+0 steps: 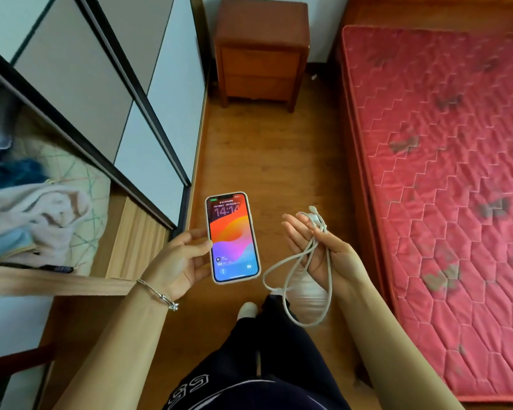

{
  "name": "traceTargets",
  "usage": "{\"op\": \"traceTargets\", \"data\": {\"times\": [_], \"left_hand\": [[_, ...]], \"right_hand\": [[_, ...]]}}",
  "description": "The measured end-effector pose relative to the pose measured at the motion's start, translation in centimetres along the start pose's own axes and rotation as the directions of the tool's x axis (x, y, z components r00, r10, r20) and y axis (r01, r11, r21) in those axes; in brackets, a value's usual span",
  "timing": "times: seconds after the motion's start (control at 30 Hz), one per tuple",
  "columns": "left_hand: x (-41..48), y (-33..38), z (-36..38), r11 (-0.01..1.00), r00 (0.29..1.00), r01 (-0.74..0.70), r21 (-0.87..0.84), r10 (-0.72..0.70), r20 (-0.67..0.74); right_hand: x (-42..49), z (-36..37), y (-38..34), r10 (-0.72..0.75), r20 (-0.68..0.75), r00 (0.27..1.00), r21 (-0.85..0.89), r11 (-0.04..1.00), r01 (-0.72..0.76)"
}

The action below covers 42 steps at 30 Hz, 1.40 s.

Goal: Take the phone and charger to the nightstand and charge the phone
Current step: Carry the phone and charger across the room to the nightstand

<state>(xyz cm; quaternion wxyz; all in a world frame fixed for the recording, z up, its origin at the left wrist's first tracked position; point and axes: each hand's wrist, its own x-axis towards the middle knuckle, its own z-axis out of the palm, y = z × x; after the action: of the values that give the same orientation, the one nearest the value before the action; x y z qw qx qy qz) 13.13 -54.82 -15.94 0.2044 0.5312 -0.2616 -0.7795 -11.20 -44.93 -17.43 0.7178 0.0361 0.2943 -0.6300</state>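
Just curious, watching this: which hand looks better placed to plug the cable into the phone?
Probably the right hand: the white charger cable lies across its open palm, plug end by the fingertips. The left hand is busy gripping the phone by its edge.

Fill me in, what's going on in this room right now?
A person stands on the wooden floor facing the nightstand, not yet at it. Their left hand holds the phone, screen lit and facing up. Their right hand lies open, palm up, with the white charger cable draped across it, loops hanging below. The cable is not plugged into the phone.
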Motion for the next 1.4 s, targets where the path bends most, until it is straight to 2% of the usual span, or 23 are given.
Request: {"op": "traceTargets", "data": {"times": [0.4,0.57,0.83,1.0,1.4], "left_hand": [[9.4,6.4,8.4,0.999,0.998,-0.031,-0.042,0.033,0.047],[12.4,7.9,11.6,0.996,0.998,-0.057,-0.065,0.058,0.022],[15.2,11.3,11.6,0.988,0.996,-0.089,-0.129,0.086,-0.028],[18.0,14.6,11.1,0.982,0.991,-0.125,-0.141,0.118,-0.059],[27.4,26.1,12.0,0.987,0.992,-0.121,-0.101,0.123,0.013]], "right_hand": [[6.7,-0.6,-11.9,-0.079,0.019,0.997,0.005,0.997,0.079],[9.1,-0.9,-16.6,-0.081,0.006,0.997,-0.002,0.997,0.081],[14.3,-0.2,-19.5,0.030,0.009,1.000,-0.031,0.999,-0.030],[18.3,1.0,-21.3,0.049,0.025,0.998,-0.043,0.998,-0.048],[29.3,7.4,-28.5,-0.020,0.018,1.000,-0.080,0.997,0.021]]}}
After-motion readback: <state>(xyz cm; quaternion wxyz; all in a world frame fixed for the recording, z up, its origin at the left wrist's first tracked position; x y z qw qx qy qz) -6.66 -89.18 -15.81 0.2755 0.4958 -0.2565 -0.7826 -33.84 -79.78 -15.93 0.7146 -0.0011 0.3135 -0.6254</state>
